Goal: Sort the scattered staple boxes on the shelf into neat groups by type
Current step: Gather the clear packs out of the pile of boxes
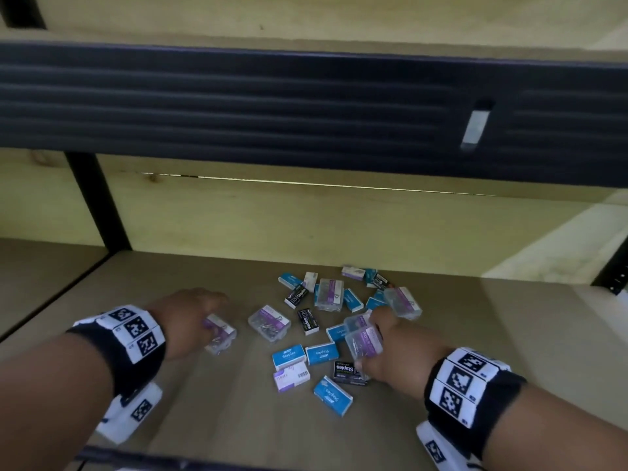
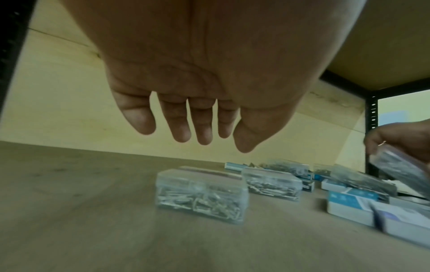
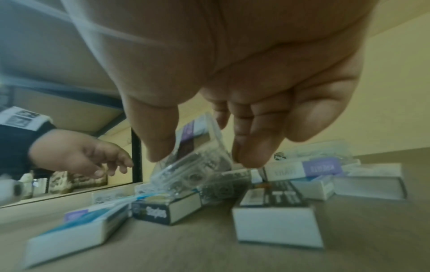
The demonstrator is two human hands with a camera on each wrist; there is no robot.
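Small boxes lie scattered on the shelf board point(image 1: 238, 419): blue staple boxes point(image 1: 289, 356), black staple boxes point(image 1: 307, 321), a white and purple box point(image 1: 291, 376) and transparent boxes point(image 1: 269, 322) of metal clips. My left hand point(image 1: 200, 314) hovers with straight fingers point(image 2: 181, 132) just above one transparent purple-labelled box point(image 2: 202, 195), not touching it. My right hand point(image 1: 377, 338) pinches another transparent purple-labelled box point(image 3: 197, 165) between thumb and fingers, tilted and lifted above the pile.
A dark ribbed beam point(image 1: 306, 113) of the shelf above hangs low over the work area. A black upright post point(image 1: 98, 205) stands at the back left, another point(image 1: 611, 270) at the right. A wooden panel point(image 1: 306, 226) closes the back.
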